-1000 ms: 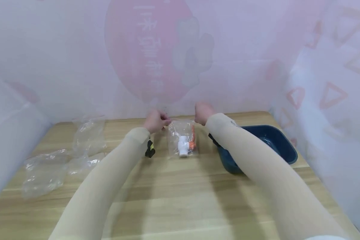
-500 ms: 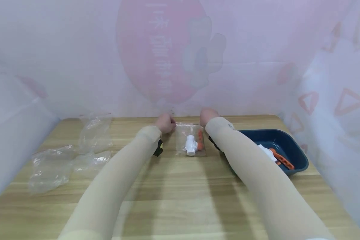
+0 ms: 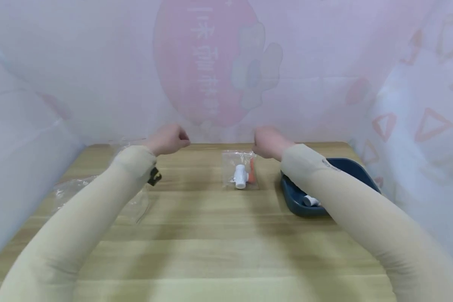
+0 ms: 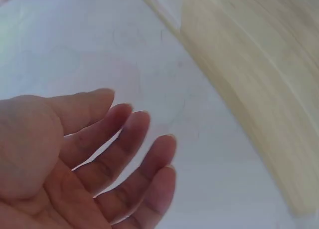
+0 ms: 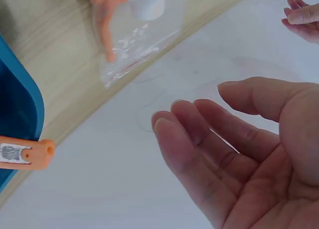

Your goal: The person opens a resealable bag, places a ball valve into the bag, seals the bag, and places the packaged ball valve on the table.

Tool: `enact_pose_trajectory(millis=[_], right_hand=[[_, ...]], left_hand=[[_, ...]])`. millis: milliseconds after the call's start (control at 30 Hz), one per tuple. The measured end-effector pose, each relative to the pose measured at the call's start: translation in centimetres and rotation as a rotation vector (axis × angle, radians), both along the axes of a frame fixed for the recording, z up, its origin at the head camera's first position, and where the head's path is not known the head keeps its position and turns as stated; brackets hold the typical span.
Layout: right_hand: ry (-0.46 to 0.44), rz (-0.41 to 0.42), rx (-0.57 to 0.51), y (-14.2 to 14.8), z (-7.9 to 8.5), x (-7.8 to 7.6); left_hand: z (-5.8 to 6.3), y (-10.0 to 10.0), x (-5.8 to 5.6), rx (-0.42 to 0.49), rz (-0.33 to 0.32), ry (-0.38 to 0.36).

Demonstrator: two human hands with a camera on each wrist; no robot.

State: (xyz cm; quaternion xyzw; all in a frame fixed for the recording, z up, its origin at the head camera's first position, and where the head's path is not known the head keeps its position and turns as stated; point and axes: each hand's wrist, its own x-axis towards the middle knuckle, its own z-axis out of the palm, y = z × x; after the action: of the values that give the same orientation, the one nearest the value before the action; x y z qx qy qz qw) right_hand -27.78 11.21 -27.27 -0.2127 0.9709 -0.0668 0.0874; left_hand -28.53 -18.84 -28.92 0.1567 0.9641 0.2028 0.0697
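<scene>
A clear zip bag (image 3: 229, 163) lies on the table near its back edge. Inside it are a white plastic pipe fitting (image 3: 240, 176) and an orange part (image 3: 251, 170). My right hand (image 3: 269, 142) is raised just beyond the bag's right top corner; the right wrist view shows its fingers loosely bent with nothing between them. My left hand (image 3: 170, 139) is off to the left of the bag, also holding nothing, its fingers (image 4: 134, 134) spread and slightly curved in the left wrist view.
A dark blue bin (image 3: 305, 212) stands at the right, partly behind my right sleeve, with a white fitting (image 3: 310, 201) inside. An orange handle (image 5: 40, 154) crosses the bin's rim in the right wrist view. Clear bags (image 3: 69, 188) lie at the left, partly hidden by my left sleeve.
My left hand has let go of the bag's top left corner and moved left. My right hand has come away from the top right corner. The bag now lies untouched.
</scene>
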Motion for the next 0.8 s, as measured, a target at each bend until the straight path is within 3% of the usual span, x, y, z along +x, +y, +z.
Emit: enact_pose_trajectory(millis=[100,200,367,500,600,800], right_hand=[[-0.011,-0.008,-0.037,0.5,0.4,1.4],[-0.024,-0.029,-0.094,1.0,0.2,2.6],[-0.019,-0.040,-0.145,2.1,-0.2,4.2],[-0.016,-0.064,-0.146,2.8,-0.7,5.4],[-0.009,-0.067,-0.169,3.3,-1.2,6.3],[0.010,-0.062,-0.204,3.7,-2.8,7.8]], left_hand=[[0.7,-2.2,1.9,-0.035,0.013,-0.003],[0.2,-4.2,4.0,-0.066,0.047,0.030],[-2.2,-6.2,7.4,-0.130,0.102,0.155],[-4.3,-6.7,9.6,-0.118,0.167,0.123],[-6.0,-7.1,10.3,-0.106,0.229,0.073],[-8.4,-8.3,9.5,-0.119,0.268,0.084]])
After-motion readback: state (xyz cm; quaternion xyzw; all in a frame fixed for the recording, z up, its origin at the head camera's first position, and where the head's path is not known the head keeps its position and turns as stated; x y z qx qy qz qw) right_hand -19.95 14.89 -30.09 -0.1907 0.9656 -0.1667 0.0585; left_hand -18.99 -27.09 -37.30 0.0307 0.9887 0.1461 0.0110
